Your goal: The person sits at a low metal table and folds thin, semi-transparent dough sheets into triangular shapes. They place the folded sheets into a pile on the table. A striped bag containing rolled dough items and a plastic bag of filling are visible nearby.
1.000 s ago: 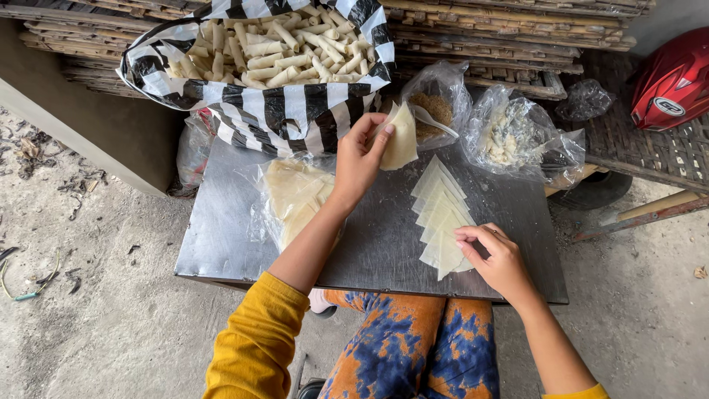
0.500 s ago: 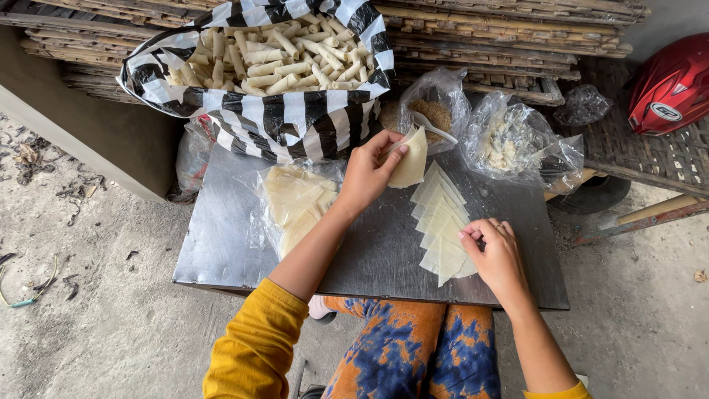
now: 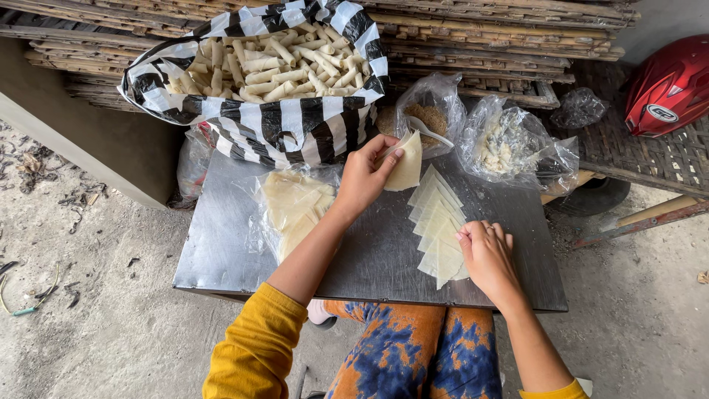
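Note:
My left hand (image 3: 367, 174) holds a pale triangular wrapper sheet (image 3: 408, 164) by its edge, low over the far end of a row of overlapping wrapper sheets (image 3: 437, 222) laid on a metal tabletop (image 3: 221, 244). My right hand (image 3: 484, 253) rests fingers-down on the near end of that row. A clear plastic packet with a stack of wrappers (image 3: 292, 205) lies left of my left forearm. Behind it stands a black-and-white striped bag (image 3: 295, 122) full of rolled pastries (image 3: 273, 63).
Two clear bags sit at the table's far edge: one with brown filling and a white spoon (image 3: 428, 118), one with pale filling (image 3: 506, 144). A red helmet (image 3: 668, 85) lies on a woven bench at right. Stacked bamboo slats (image 3: 480, 44) fill the back. Bare ground surrounds the table.
My left hand has brought the single wrapper down and toward the row's far end. My right hand has slid slightly up along the row's near end.

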